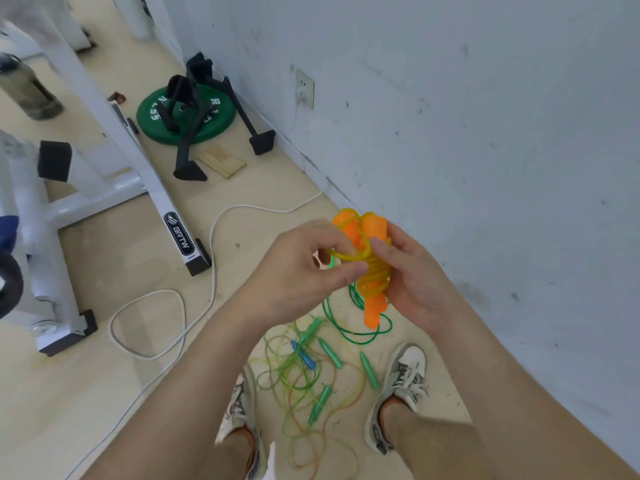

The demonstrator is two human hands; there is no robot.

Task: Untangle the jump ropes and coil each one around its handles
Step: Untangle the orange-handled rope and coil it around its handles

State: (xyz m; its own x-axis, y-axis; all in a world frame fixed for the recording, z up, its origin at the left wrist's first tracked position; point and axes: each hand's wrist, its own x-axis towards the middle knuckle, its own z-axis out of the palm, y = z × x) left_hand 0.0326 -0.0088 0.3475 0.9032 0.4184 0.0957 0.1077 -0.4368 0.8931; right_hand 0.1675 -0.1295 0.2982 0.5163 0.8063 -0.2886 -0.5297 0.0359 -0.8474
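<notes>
The two orange handles (374, 226) sit side by side, with the yellow rope (374, 283) coiled around their middle. They are held up in front of the wall (485, 133), above the floor (104, 393). The right hand (415, 282) curls round the bundle from the side. The left hand (298, 271) pinches a loop of the yellow rope between thumb and fingers.

Below, between two shoes (401, 386), a tangle (294, 375) of thin ropes lies on the pale floor. In it are four green handles (330, 353) and one blue handle (304, 357). A darker green rope (349, 336) loops just below the hands.

A white cable (211, 271) snakes across the floor from a socket (304, 89). Farther off lie one green plate (187, 116) and a white frame (138, 174).
</notes>
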